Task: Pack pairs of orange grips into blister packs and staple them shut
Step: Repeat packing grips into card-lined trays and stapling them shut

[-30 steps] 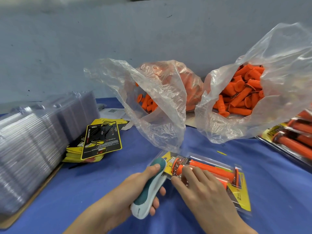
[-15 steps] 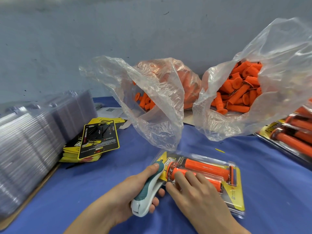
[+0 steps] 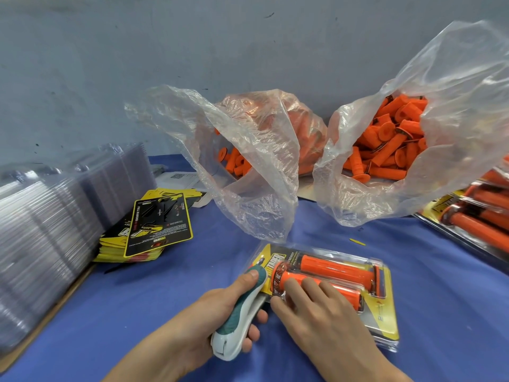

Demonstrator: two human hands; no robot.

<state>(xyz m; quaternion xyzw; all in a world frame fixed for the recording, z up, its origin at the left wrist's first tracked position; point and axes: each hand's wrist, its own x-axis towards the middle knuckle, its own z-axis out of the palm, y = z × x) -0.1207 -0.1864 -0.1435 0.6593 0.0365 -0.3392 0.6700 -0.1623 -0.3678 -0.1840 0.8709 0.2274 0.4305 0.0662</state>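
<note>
Blister pack [image 3: 384,312] (lower centre of frame) is held down by the flat-fingered right hand [image 3: 316,310]; the stapler [image 3: 239,312], gripped in the curled left hand [image 3: 203,315], should be squeezed squarely over the pack's left edge.

Blister pack [image 3: 382,312] has swung slightly counterclockwise, so its long side now lies flatter across the blue cloth [image 3: 137,312]. The stapler [image 3: 237,321] in the left hand [image 3: 203,321] has tipped more to the right, its nose further onto the pack's left edge. The right hand [image 3: 325,318] has eased back a little, with its fingers lying flatter over the left end of the near grip [image 3: 347,293].
</note>
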